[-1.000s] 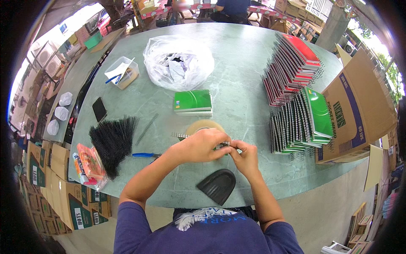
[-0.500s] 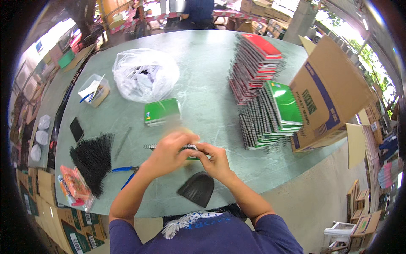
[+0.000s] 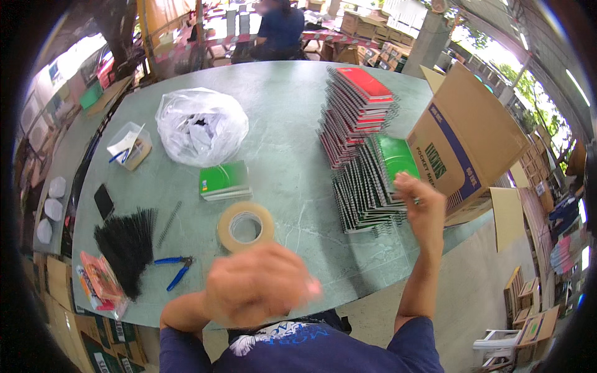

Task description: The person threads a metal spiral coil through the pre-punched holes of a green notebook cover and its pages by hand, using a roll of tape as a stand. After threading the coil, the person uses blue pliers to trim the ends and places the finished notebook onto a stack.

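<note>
My left hand point(image 3: 258, 283) is raised near my chest, blurred by motion, its fingers too smeared to read. My right hand point(image 3: 426, 202) reaches over the stack of green spiral notebooks point(image 3: 364, 189), fingers bent together at the near right corner of the top one. Whether they grip it or something small, I cannot make out. Beyond my left hand a roll of tan tape point(image 3: 264, 217) lies flat. Behind that sits a small pile of green notebooks point(image 3: 221, 177). Blue-handled pliers point(image 3: 179, 267) lie with handles apart to the left.
Red spiral notebooks point(image 3: 364, 84) stand stacked behind the green ones, beside an upright cardboard box point(image 3: 469, 137). At left are black spiral wires point(image 3: 127, 248), a black phone-like slab point(image 3: 104, 200), a snack packet point(image 3: 102, 283), a plastic tub point(image 3: 134, 149) and a white plastic bag point(image 3: 202, 127).
My hands have parted from a spiral-bound notebook, now out of sight. The right moved out to the green stack, the left back toward me. The black curved piece is hidden; the tape shows fully.
</note>
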